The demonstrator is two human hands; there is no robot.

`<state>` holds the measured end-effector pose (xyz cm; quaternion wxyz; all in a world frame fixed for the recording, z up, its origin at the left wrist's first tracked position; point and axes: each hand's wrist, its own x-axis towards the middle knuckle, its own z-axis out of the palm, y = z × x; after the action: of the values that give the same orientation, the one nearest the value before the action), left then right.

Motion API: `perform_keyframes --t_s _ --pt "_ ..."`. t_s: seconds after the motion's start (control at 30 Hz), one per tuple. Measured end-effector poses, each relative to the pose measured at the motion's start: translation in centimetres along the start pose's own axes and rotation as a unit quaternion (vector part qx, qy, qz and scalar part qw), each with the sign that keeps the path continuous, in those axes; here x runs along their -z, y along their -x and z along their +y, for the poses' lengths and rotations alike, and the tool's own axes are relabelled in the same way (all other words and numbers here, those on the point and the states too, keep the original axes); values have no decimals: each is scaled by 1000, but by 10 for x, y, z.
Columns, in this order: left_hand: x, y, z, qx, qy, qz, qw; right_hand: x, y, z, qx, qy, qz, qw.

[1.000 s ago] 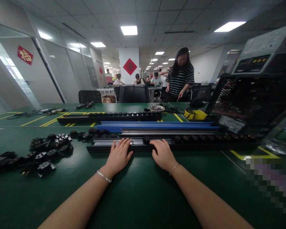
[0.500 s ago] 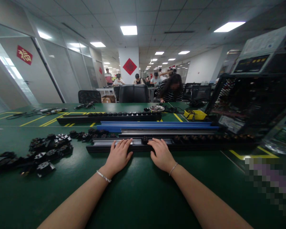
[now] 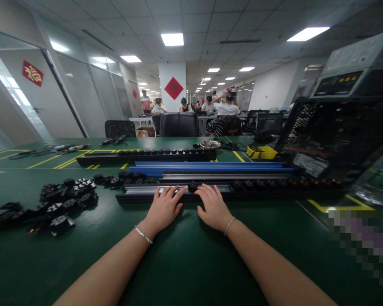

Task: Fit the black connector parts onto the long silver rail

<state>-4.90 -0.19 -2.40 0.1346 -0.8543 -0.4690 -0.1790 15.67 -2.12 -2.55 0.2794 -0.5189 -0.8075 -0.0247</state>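
Observation:
A long black rail point(image 3: 140, 197) with a silvery channel lies across the green table in front of me. One small black socket-like module point(image 3: 192, 186) sits in its channel, between my two hands. My left hand point(image 3: 166, 209) rests on the rail with fingers stretched out, the index fingertip close beside the module's left side. On the other side, my right hand point(image 3: 212, 207) lies over the rail with its fingers extended, the fingertips at the module's right edge; whether they touch it I cannot tell. Farther right, a row of similar modules point(image 3: 274, 185) fills the channel.
Loose black modules point(image 3: 67, 206) are heaped at left. Behind the rail lie a blue rail point(image 3: 207, 167) and another filled black rail point(image 3: 92, 161). A metal bowl point(image 3: 210, 145), a yellow bin point(image 3: 261, 153) and an open computer case point(image 3: 335, 131) stand farther back. A person leans across the table.
My left hand has slid right along the rail toward the module. The module and my right hand have shifted slightly left. The person across the table has bent lower.

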Motion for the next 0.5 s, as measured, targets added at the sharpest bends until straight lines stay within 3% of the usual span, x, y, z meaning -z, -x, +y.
perform_keyframes --t_s 0.5 --pt "0 -1 3 -12 -2 -9 1000 0 -2 0 -1 -18 -24 1000"
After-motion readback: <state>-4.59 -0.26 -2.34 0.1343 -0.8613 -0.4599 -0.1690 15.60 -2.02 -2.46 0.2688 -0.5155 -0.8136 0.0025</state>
